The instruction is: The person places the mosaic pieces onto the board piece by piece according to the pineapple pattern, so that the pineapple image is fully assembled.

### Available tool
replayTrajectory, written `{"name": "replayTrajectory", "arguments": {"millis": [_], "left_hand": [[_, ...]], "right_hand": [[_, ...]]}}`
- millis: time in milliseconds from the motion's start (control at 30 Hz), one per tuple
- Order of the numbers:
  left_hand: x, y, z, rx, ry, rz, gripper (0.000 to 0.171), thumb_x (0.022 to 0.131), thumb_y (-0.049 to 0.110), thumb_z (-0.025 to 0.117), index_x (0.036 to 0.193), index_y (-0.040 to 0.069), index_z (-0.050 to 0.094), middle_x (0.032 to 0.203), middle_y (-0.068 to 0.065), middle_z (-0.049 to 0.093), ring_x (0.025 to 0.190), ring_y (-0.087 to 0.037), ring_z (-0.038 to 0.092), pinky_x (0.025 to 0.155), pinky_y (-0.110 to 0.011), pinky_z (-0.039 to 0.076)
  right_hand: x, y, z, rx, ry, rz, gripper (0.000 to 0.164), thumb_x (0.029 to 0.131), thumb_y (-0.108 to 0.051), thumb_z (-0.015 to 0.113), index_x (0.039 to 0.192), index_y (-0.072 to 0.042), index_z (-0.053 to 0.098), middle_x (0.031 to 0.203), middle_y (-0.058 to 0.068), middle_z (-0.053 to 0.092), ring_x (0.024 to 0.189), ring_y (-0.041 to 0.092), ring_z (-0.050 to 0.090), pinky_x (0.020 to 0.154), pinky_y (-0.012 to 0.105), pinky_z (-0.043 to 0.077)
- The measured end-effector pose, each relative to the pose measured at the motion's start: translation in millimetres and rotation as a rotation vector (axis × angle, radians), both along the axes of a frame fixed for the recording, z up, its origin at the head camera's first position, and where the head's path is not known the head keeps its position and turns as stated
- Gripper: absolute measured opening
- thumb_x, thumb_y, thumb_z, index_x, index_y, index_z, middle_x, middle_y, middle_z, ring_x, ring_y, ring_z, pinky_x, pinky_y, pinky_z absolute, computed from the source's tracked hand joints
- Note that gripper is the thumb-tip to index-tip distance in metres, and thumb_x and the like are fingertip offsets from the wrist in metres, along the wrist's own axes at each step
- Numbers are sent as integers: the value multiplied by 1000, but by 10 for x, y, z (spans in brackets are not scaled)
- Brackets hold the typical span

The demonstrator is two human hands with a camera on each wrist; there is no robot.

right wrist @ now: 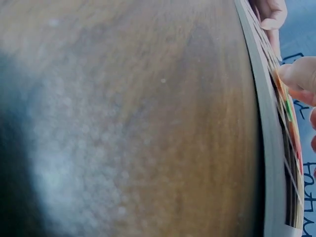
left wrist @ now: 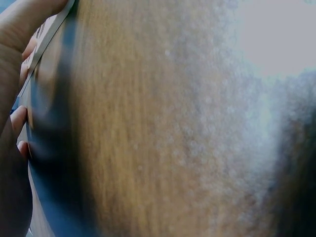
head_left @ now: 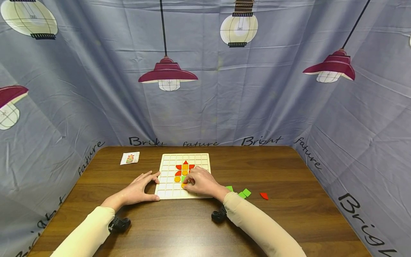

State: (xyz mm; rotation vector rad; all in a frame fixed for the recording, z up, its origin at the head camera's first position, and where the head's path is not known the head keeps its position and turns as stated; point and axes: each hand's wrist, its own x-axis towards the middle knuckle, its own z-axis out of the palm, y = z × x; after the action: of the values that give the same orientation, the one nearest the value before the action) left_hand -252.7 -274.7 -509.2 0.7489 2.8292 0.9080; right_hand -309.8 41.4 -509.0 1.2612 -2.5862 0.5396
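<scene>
A pale gridded board [head_left: 167, 187] lies on the table with coloured flat pieces on it. My left hand [head_left: 138, 189] rests at its left edge, thumb and fingers spread along the side. Over the board's right half, my right hand [head_left: 203, 181] has curled fingers and pinches an orange round piece [head_left: 183, 186] just below a green square [head_left: 183, 179]. Above these sit red petal pieces [head_left: 178, 167], a red triangle [head_left: 185, 162], an orange square [head_left: 185, 167] and another orange round piece [head_left: 184, 173]. The right hand hides some cells. In the right wrist view its thumb [right wrist: 298, 74] meets the board.
Loose green squares [head_left: 246, 192] lie right of the board, partly behind my right forearm. A red quarter-round piece [head_left: 264, 196] is farther right. A small picture card [head_left: 130, 158] with a flower pattern lies at the back left of the wooden table [head_left: 154, 232]. Curtains surround the table.
</scene>
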Motion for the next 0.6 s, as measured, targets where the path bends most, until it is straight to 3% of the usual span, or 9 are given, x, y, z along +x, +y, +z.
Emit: {"name": "replayTrajectory", "arguments": {"millis": [267,600], "left_hand": [[-4,5,17,-11,0,5,52,81,52,83,113,22,57,162,-12,39,149,-48,23,118,-69,12],[2,4,1,-14,-22,11,50,82,54,82,113,24,56,163,-11,37,151,-47,20,118,-69,9]], "right_hand": [[-35,275,192,-96,-46,-33,15,85,-29,82,96,-19,80,76,-11,57,75,8,45,67,24,39],[-35,858,379,-153,-79,-72,18,90,-29,80,103,-16,80,76,-11,50,77,10,42,67,29,39]]}}
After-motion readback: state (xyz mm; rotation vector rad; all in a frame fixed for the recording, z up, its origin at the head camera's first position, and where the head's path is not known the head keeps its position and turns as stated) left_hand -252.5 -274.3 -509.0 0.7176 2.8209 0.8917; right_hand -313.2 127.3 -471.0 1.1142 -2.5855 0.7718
